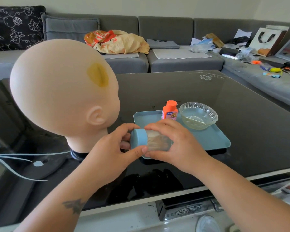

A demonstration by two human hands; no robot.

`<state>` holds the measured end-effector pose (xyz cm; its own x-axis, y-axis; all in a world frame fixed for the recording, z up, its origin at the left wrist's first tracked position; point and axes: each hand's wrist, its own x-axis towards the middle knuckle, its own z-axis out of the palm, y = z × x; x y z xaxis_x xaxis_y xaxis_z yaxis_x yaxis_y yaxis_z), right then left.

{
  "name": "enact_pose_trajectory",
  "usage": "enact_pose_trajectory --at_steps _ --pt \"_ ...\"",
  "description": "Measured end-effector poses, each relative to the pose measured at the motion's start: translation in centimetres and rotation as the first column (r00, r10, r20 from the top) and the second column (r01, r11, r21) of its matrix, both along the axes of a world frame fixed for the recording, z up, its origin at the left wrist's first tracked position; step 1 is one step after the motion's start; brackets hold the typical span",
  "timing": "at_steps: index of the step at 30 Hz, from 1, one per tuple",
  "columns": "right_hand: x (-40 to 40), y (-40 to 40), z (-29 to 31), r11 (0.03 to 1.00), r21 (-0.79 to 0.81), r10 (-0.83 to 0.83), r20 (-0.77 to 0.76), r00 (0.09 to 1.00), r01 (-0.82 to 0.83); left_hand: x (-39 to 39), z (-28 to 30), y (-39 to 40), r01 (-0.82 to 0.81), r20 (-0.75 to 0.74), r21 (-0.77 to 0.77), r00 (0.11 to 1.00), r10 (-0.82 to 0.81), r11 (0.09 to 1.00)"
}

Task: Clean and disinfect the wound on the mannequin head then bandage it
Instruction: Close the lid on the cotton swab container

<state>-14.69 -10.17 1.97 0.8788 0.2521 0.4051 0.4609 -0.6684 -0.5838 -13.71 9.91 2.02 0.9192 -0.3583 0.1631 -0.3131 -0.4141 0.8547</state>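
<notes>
Your left hand (114, 146) grips the blue lid (139, 138) of a clear swab jar (159, 142), right hand (172, 141) wraps its body, held sideways over the tray's (213, 139) near-left corner. Mannequin head (60, 91) w/ yellow-stained wound (98, 75) stands just left.

The mannequin head (64, 91) is bald and skin-coloured, and it stands upright on a dark base on the glass table. On its crown there is a slit wound (97, 75) with a yellow stain around it. A clear container (153, 141) with a blue lid (139, 138) is held on its side, just above the near corner of the blue tray (214, 139). On the tray stand an orange bottle (169, 111) and a glass bowl (198, 115).
</notes>
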Motion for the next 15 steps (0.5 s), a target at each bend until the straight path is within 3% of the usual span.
enact_pose_trajectory --at_steps 15 --pt "0.17 -0.44 -0.27 0.994 0.080 0.079 -0.129 0.988 -0.069 -0.07 -0.26 0.62 0.091 0.163 0.167 0.980 -0.118 0.982"
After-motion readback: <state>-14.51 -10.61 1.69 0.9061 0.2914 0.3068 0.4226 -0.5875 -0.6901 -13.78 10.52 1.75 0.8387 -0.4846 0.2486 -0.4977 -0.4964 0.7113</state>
